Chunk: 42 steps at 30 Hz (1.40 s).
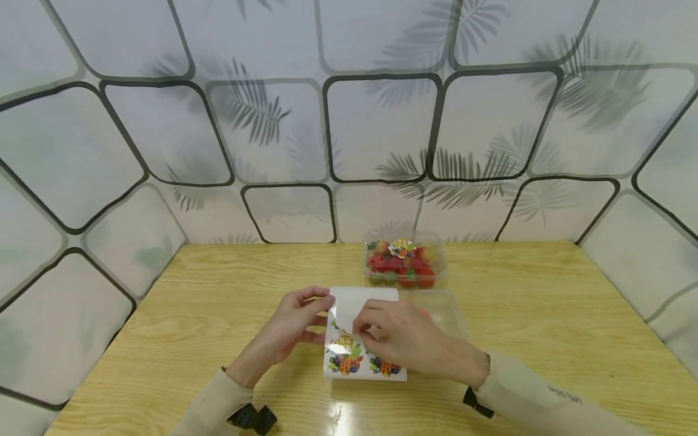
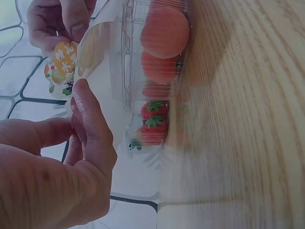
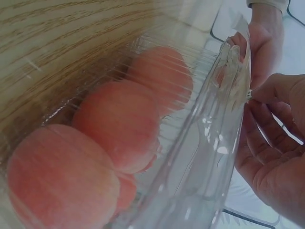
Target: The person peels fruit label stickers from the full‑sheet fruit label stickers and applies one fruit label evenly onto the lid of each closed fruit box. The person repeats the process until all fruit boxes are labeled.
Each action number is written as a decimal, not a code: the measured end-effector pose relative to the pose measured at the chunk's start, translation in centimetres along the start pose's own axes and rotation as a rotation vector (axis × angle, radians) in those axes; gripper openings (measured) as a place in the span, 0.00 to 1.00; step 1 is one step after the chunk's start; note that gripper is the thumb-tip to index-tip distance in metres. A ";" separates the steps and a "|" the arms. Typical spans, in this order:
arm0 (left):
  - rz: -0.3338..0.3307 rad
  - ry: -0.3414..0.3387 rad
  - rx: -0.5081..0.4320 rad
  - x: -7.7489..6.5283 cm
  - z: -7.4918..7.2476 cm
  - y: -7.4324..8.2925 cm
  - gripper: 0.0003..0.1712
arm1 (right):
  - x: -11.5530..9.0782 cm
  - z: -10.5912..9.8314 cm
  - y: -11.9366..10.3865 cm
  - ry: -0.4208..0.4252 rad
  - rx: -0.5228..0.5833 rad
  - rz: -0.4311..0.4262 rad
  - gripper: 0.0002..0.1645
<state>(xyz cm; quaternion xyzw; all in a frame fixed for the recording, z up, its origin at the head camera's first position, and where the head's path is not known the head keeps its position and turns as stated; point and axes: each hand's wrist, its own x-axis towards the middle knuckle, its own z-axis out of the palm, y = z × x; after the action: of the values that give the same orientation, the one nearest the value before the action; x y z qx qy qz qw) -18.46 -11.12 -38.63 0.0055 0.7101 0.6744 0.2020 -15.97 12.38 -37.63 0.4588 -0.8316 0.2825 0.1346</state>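
My left hand [image 1: 297, 321] pinches the left edge of a white sticker sheet [image 1: 362, 297], thumb on the front and fingers behind. Colourful fruit stickers [image 1: 345, 363] show along its lower part. In front of the sheet, my right hand [image 1: 400, 336] has thumb and fingertips together at the top of a fruit label. The left wrist view shows this sticker [image 2: 62, 67] with orange and white lettering, pinched at its upper edge and standing partly away from the backing. The right wrist view shows my right fingers [image 3: 269, 90] at the sheet, the label mostly hidden.
Just behind the sheet lies a clear plastic box [image 1: 449, 309] with several peaches [image 3: 116, 126], partly covered by my right hand. Farther back stands another clear box [image 1: 373, 239] of strawberries [image 1: 425, 278], a fruit label [image 1: 402, 248] on its lid. Both are on the wooden table [image 1: 245, 272].
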 end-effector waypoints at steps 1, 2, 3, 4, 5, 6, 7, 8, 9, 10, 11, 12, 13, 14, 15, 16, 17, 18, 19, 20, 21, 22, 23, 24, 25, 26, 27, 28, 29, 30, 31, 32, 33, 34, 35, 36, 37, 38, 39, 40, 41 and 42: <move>0.000 0.000 0.000 0.0 0.0 0.0 0.18 | 0.0 0.0 0.0 0.000 0.002 0.002 0.09; -0.001 -0.001 -0.002 0.0 0.0 0.0 0.19 | 0.0 0.0 -0.1 -0.001 0.004 0.005 0.09; 0.000 -0.001 -0.004 0.0 -0.1 0.0 0.19 | -0.1 0.0 -0.1 -0.002 0.005 0.008 0.09; 0.000 -0.001 -0.006 0.0 -0.1 -0.1 0.19 | -0.1 0.0 -0.2 -0.002 0.003 0.010 0.09; 0.000 -0.002 -0.008 0.1 -0.1 -0.1 0.19 | -0.1 0.0 -0.2 -0.002 0.002 0.011 0.09; -0.001 -0.003 -0.010 0.1 -0.1 -0.1 0.19 | -0.1 0.0 -0.2 -0.002 0.003 0.013 0.09; -0.001 -0.003 -0.012 0.1 -0.1 -0.1 0.19 | -0.1 0.0 -0.3 -0.002 0.007 0.014 0.09; -0.002 -0.003 -0.014 0.1 -0.2 -0.1 0.19 | -0.1 0.0 -0.3 -0.004 0.011 0.012 0.09; -0.002 -0.003 -0.014 0.1 -0.2 -0.1 0.19 | -0.1 0.1 -0.3 -0.005 0.017 0.010 0.09; -0.003 -0.003 -0.014 0.1 -0.2 -0.1 0.19 | -0.1 0.0 -0.3 -0.006 0.023 0.008 0.09; -0.003 -0.003 -0.014 0.1 -0.2 -0.1 0.19 | -0.1 0.1 -0.4 -0.007 0.029 0.004 0.09; -0.003 -0.003 -0.014 0.1 -0.2 -0.1 0.19 | -0.1 0.1 -0.4 -0.007 0.034 0.000 0.09; -0.003 -0.003 -0.013 0.2 -0.3 -0.1 0.19 | -0.2 0.1 -0.4 -0.007 0.038 -0.004 0.10; -0.003 -0.004 -0.013 0.2 -0.3 -0.1 0.19 | -0.2 0.1 -0.4 -0.006 0.040 -0.008 0.10; -0.003 -0.004 -0.014 0.2 -0.3 -0.2 0.19 | -0.2 0.1 -0.4 -0.006 0.043 -0.012 0.10; -0.004 -0.005 -0.015 0.2 -0.4 -0.2 0.19 | -0.2 0.1 -0.4 -0.005 0.045 -0.014 0.10; -0.004 -0.006 -0.015 0.2 -0.4 -0.2 0.19 | -0.2 0.1 -0.4 -0.005 0.047 -0.015 0.10; -0.006 -0.006 -0.015 0.3 -0.4 -0.2 0.19 | -0.2 0.1 -0.4 -0.007 0.050 -0.013 0.10; -0.007 -0.006 -0.016 0.3 -0.4 -0.2 0.19 | -0.2 0.1 -0.5 -0.011 0.053 -0.010 0.09; -0.007 -0.006 -0.015 0.3 -0.4 -0.2 0.19 | -0.2 0.1 -0.5 -0.015 0.055 -0.006 0.09; -0.006 -0.005 -0.014 0.3 -0.5 -0.2 0.19 | -0.2 0.1 -0.5 -0.020 0.059 0.001 0.09; -0.006 -0.005 -0.013 0.3 -0.5 -0.2 0.20 | -0.2 0.1 -0.6 -0.025 0.062 0.011 0.09; -0.005 -0.005 -0.011 0.3 -0.5 -0.2 0.20 | -0.2 0.1 -0.7 -0.030 0.063 0.021 0.09; -0.005 -0.005 -0.011 0.3 -0.5 -0.2 0.20 | -0.2 0.1 -0.7 -0.034 0.064 0.030 0.09; -0.004 -0.005 -0.011 0.3 -0.5 -0.2 0.20 | -0.2 0.1 -0.7 -0.038 0.065 0.036 0.09; -0.003 -0.005 -0.011 0.3 -0.5 -0.2 0.20 | -0.3 0.1 -0.8 -0.039 0.065 0.041 0.09; -0.003 -0.005 -0.013 0.3 -0.5 -0.2 0.21 | -0.3 0.1 -0.8 -0.039 0.065 0.044 0.09; -0.003 -0.005 -0.014 0.3 -0.5 -0.3 0.21 | -0.3 0.1 -0.8 -0.037 0.065 0.043 0.09; -0.003 -0.005 -0.015 0.3 -0.5 -0.3 0.21 | -0.3 0.1 -0.8 -0.033 0.064 0.039 0.09; -0.002 -0.005 -0.017 0.3 -0.5 -0.3 0.20 | -0.3 0.2 -0.8 -0.029 0.064 0.033 0.09; -0.002 -0.004 -0.018 0.3 -0.6 -0.3 0.20 | -0.3 0.2 -0.8 -0.024 0.063 0.027 0.09; -0.002 -0.003 -0.019 0.3 -0.6 -0.3 0.20 | -0.3 0.2 -0.8 -0.021 0.063 0.023 0.09; -0.002 -0.001 -0.020 0.3 -0.6 -0.3 0.20 | -0.4 0.3 -0.8 -0.018 0.063 0.017 0.09; -0.001 0.001 -0.019 0.3 -0.6 -0.3 0.20 | -0.4 0.3 -0.8 -0.016 0.063 0.015 0.09; -0.001 0.002 -0.019 0.2 -0.6 -0.3 0.20 | -0.4 0.3 -0.8 -0.015 0.060 0.013 0.09; -0.001 0.003 -0.018 0.2 -0.6 -0.3 0.20 | -0.4 0.3 -0.9 -0.017 0.058 0.014 0.09; 0.000 0.004 -0.017 0.2 -0.7 -0.3 0.20 | -0.4 0.3 -0.9 -0.018 0.058 0.017 0.09; 0.000 0.005 -0.015 0.2 -0.7 -0.2 0.20 | -0.4 0.3 -0.9 -0.020 0.059 0.018 0.09; 0.000 0.007 -0.014 0.2 -0.7 -0.2 0.21 | -0.4 0.3 -1.0 -0.020 0.058 0.018 0.09; 0.000 0.008 -0.013 0.2 -0.7 -0.2 0.21 | -0.5 0.2 -1.0 -0.021 0.057 0.019 0.09; 0.000 0.009 -0.012 0.2 -0.7 -0.2 0.21 | -0.5 0.2 -1.0 -0.022 0.057 0.018 0.09; 0.000 0.009 -0.011 0.2 -0.7 -0.2 0.21 | -0.5 0.2 -1.1 -0.022 0.060 0.018 0.09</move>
<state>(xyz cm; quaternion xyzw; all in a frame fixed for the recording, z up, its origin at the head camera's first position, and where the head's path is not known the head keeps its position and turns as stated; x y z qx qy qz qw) -18.80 -11.79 -38.91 0.0011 0.7072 0.6785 0.1989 -14.80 12.13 -37.67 0.4583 -0.8283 0.3034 0.1090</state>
